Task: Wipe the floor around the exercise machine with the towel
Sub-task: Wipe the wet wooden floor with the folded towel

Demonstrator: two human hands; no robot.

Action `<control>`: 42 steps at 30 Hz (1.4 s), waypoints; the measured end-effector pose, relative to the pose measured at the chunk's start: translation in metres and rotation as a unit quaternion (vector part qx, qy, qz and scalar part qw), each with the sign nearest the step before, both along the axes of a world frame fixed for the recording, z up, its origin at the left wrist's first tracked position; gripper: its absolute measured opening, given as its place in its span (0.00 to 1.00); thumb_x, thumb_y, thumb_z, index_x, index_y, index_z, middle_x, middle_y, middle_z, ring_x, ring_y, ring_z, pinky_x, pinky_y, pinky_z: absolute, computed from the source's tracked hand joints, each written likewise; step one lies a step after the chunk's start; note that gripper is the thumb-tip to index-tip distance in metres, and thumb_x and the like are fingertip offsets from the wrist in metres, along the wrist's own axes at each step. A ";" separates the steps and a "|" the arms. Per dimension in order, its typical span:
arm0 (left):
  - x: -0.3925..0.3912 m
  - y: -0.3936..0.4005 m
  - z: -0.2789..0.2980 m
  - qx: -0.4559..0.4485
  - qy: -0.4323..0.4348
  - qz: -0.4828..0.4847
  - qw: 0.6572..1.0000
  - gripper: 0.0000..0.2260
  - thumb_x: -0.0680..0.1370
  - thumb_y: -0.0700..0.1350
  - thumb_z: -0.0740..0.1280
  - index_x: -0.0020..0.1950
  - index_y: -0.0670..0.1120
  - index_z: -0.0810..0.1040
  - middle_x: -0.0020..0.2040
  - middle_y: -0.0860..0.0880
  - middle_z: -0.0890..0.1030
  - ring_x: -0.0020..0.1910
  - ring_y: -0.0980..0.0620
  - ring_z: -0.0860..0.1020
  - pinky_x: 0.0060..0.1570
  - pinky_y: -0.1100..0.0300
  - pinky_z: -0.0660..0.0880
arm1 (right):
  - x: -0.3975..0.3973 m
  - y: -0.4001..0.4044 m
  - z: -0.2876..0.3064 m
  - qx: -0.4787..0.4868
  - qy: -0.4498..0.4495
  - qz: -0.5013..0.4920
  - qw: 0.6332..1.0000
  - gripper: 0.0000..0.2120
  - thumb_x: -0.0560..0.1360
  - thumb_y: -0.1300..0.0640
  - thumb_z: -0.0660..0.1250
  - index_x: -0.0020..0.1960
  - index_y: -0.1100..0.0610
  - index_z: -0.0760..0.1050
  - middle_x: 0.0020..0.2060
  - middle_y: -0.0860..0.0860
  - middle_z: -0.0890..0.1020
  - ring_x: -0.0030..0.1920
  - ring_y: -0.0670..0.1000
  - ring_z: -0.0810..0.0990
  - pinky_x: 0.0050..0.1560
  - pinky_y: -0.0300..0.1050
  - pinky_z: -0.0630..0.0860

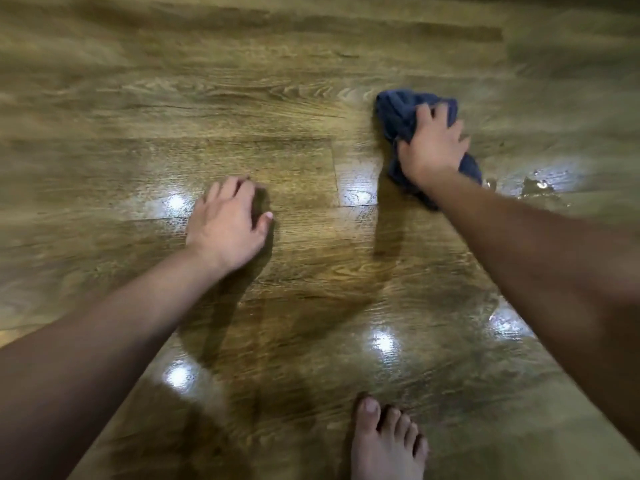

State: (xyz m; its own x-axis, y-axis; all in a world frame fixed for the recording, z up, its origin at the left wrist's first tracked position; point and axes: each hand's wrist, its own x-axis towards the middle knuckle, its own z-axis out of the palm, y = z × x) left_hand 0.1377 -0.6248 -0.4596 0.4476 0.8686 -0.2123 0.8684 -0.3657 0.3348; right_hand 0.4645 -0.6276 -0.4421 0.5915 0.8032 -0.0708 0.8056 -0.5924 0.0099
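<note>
Your bare foot on the glossy wood floor, your left hand fingers loosely curled, tips touching the floor, your right hand fingers clamped on the bunched blue towel, puddle just right of it

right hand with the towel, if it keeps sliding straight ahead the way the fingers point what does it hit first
Nothing, as far as the picture shows. The right hand grips the blue towel, fingers pointing up and away, where only bare wooden floor runs to the frame's top edge. The puddle lies off to its right, outside that line.
</note>
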 end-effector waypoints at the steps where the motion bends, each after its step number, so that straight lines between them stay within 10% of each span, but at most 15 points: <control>1: 0.006 0.003 0.000 0.020 -0.006 0.012 1.000 0.19 0.78 0.56 0.62 0.67 0.50 0.71 0.67 0.45 0.72 0.67 0.41 0.67 0.66 0.43 0.65 | -0.020 -0.009 -0.001 -0.001 -0.025 0.013 1.000 0.24 0.76 0.49 0.66 0.69 0.52 0.65 0.71 0.57 0.66 0.67 0.68 0.66 0.65 0.67 0.65; 5: 0.037 0.028 0.001 0.075 -0.041 0.008 0.996 0.15 0.78 0.56 0.62 0.63 0.53 0.73 0.62 0.47 0.72 0.64 0.43 0.67 0.60 0.42 0.62 | -0.122 -0.094 -0.010 -0.002 -0.016 0.243 0.970 0.32 0.69 0.44 0.71 0.71 0.48 0.69 0.70 0.54 0.71 0.60 0.67 0.72 0.58 0.64 0.71; 12: 0.090 0.102 -0.015 0.062 -0.054 0.014 0.996 0.16 0.78 0.58 0.61 0.63 0.55 0.73 0.64 0.48 0.72 0.66 0.45 0.67 0.62 0.40 0.60 | -0.172 -0.185 -0.032 0.030 0.066 0.628 0.775 0.18 0.83 0.49 0.57 0.72 0.47 0.70 0.72 0.51 0.70 0.61 0.67 0.74 0.55 0.61 0.73; 21: 0.076 0.136 -0.043 0.156 -0.016 0.041 0.987 0.23 0.78 0.62 0.54 0.68 0.54 0.70 0.76 0.51 0.65 0.76 0.48 0.60 0.66 0.33 0.56 | 0.026 0.071 -0.027 0.054 -0.035 0.246 0.967 0.31 0.72 0.46 0.69 0.73 0.48 0.66 0.72 0.55 0.69 0.63 0.66 0.71 0.60 0.64 0.69; 27: 0.076 0.139 -0.037 0.121 0.022 0.039 0.992 0.25 0.79 0.62 0.51 0.74 0.54 0.63 0.80 0.53 0.58 0.80 0.50 0.50 0.69 0.32 0.54 | 0.107 0.180 -0.025 0.042 -0.011 -0.083 0.996 0.29 0.78 0.47 0.64 0.76 0.52 0.60 0.76 0.57 0.61 0.73 0.69 0.61 0.69 0.71 0.61; 37: 0.077 0.142 -0.041 0.131 0.021 0.068 0.989 0.34 0.73 0.59 0.58 0.74 0.41 0.63 0.79 0.45 0.61 0.79 0.50 0.56 0.72 0.35 0.54 | -0.100 0.106 -0.031 0.084 -0.041 0.301 0.949 0.28 0.72 0.45 0.66 0.72 0.48 0.71 0.69 0.52 0.75 0.53 0.64 0.75 0.52 0.59 0.71; 42: 0.078 0.145 -0.039 0.124 0.031 0.066 0.990 0.32 0.76 0.61 0.56 0.75 0.45 0.65 0.80 0.47 0.60 0.80 0.52 0.53 0.73 0.36 0.51 | -0.036 0.156 -0.028 0.057 -0.019 0.301 0.952 0.32 0.73 0.43 0.68 0.75 0.44 0.66 0.73 0.50 0.69 0.59 0.64 0.72 0.56 0.60 0.69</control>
State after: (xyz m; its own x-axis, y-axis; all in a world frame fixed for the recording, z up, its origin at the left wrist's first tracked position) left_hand 0.2159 -0.4799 -0.4986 0.3195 0.9475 -0.0090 0.9301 -0.3118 0.1943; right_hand 0.4285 -0.4720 -0.4698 0.0222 0.9985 0.0496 0.9997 -0.0227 0.0098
